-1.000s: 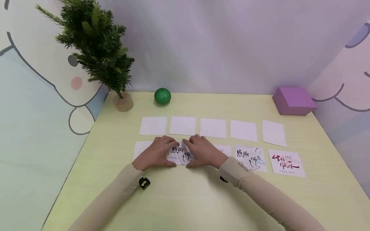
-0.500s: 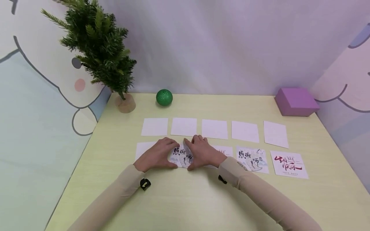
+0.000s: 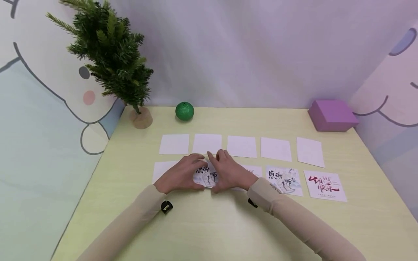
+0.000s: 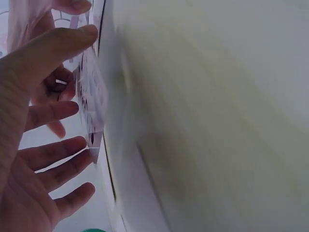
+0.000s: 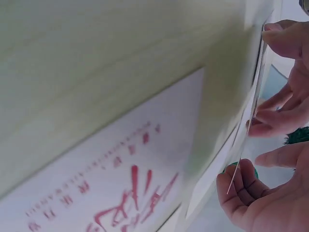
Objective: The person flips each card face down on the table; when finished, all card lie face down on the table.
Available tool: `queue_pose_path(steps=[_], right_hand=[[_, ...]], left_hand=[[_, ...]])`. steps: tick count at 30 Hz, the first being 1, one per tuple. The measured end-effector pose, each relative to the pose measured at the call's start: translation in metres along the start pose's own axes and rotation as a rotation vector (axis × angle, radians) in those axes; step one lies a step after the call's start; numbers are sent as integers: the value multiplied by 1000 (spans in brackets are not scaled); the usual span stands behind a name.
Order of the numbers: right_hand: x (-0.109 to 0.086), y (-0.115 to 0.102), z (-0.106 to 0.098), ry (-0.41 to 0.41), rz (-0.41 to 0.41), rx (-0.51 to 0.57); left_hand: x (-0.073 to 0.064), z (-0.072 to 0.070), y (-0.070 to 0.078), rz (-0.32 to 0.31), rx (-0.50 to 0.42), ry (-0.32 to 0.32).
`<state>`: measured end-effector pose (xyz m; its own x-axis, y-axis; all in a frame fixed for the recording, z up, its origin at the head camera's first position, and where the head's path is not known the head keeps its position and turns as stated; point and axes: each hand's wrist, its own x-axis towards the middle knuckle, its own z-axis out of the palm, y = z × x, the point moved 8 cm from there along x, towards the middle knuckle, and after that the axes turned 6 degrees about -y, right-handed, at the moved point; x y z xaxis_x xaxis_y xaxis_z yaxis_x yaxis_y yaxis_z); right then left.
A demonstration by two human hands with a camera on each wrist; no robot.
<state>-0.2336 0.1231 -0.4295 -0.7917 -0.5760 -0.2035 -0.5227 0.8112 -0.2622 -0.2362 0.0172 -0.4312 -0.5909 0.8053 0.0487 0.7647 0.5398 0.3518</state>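
Observation:
A white greeting card with black brush lettering and a pale blue drawing lies between my two hands. My left hand holds its left side, thumb by the near corner and fingers by the far edge. My right hand holds the right side, its index finger stretched out and other fingers curled at the far edge. In the right wrist view the card appears edge-on, tilted slightly off the table, with curled right fingers around its edge. The right thumb is hardly visible there.
Blank white cards form a back row. The front row has another black-lettered card and a red-lettered card. Behind stand a small artificial tree, a green glittery ball and a purple box.
Both hands stay around the same card. The left hand has shifted slightly right, and the right fingers have moved a little away from me at the far edge.

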Motion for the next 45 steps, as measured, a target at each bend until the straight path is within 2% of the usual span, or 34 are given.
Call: queue_pose_path(steps=[5, 8, 11, 14, 17, 20, 22, 27, 34, 37, 41, 45], right_hand=[[-2, -5, -9, 63, -44, -11], [-3, -7, -13, 82, -60, -25], [-8, -6, -19, 114, -69, -27], [-15, 2, -28, 154, -40, -26], [-22, 10, -33, 175, -2, -1], [-24, 14, -31, 145, 1, 64], [-23, 12, -26, 110, -19, 134], [-19, 3, -13, 62, -92, 262], [-14, -4, -13, 117, -216, 350], [-16, -4, -14, 127, -237, 307], [-17, 0, -11, 129, -218, 208], [-13, 6, -6, 94, -172, 114]], left_hand=[[12, -5, 15, 97, 10, 25], [15, -8, 19, 115, 12, 29], [13, -10, 18, 86, 5, 34], [9, -16, 12, 32, -22, 55], [3, -25, 5, -16, -96, 110], [-2, -33, 1, -21, -200, 163], [-2, -34, 2, -1, -291, 176], [0, -32, 7, 51, -428, 183], [-10, -27, -1, -15, -521, 201], [-16, -26, -6, -42, -479, 213], [-22, -28, -10, -60, -308, 228], [-20, -22, -11, -54, -149, 187]])
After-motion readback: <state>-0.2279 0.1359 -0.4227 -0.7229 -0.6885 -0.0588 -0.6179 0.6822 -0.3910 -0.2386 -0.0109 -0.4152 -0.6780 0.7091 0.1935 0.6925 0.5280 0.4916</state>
